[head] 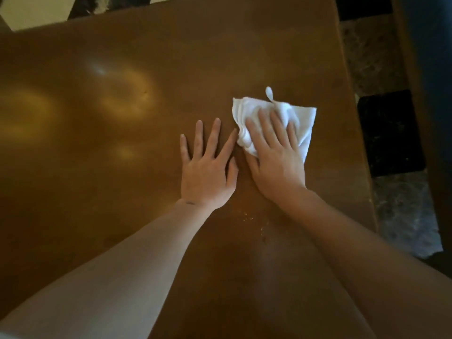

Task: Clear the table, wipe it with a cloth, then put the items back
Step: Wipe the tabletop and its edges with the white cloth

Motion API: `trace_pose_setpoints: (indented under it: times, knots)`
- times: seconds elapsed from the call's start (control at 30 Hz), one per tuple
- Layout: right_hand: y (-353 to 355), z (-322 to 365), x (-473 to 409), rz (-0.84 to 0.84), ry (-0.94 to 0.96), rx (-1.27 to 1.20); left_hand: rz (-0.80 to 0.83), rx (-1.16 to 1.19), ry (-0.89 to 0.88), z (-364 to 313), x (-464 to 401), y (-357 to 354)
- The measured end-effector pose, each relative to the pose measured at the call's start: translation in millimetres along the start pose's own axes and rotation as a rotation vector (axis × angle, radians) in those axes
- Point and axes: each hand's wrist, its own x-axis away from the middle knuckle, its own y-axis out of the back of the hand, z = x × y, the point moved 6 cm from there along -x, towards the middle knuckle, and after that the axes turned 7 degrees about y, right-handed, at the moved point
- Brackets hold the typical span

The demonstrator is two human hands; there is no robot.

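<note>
Worktop [122, 167] bare, wiping underway | my right hand [276, 152] presses flat on white cloth [303, 123] near right edge | left hand [208, 172] spread beside it | crumbs [247, 216] remain; items unreturned

Beyond the right edge lies a mottled stone floor [374, 62] of pale and dark patches. A black tile [390, 133] sits in it, just beside that edge. Farther right a dark blue upright shape [433, 69] runs down the frame, too blurred to identify. At the top left a pale tile [36, 11] meets a dark marbled one [107, 4].
</note>
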Motion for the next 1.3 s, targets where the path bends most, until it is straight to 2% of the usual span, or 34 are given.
trace_pose_setpoints:
  times: [0.1,0.23,0.43,0.57,0.7,0.8,0.9,0.97,1.1,1.2,1.3]
  knots:
    - [4,-18,45,0.024,-0.001,0.036,0.013,0.008,0.009,2,0,2]
    - [28,-70,99,-0.023,-0.211,0.005,0.027,0.018,0.017,3,2,2]
    - [30,-82,42,-0.094,-0.42,-0.018,0.029,-0.013,0.011,1,0,3]
    - [14,-43,4,-0.063,-0.318,-0.008,0.013,-0.02,0.022,4,-2,3]
    - [-6,12,44,0.011,-0.067,-0.016,0.038,-0.009,0.023,7,2,3]
    - [-7,6,85,0.049,-0.027,-0.013,0.034,0.036,0.009,-3,3,8]
    - [-2,-8,97,0.065,-0.019,0.002,0.044,0.124,0.077,1,3,17]
    - [0,-15,101,0.081,-0.033,0.001,0.046,0.141,0.157,24,6,23]
    - [1,-4,94,0.098,-0.038,-0.015,0.105,0.024,0.312,108,13,34]
    - [-3,16,62,0.102,-0.033,-0.042,0.105,-0.013,0.464,162,11,37]
    - [-8,28,33,0.083,-0.048,-0.045,0.116,-0.027,0.541,176,7,31]
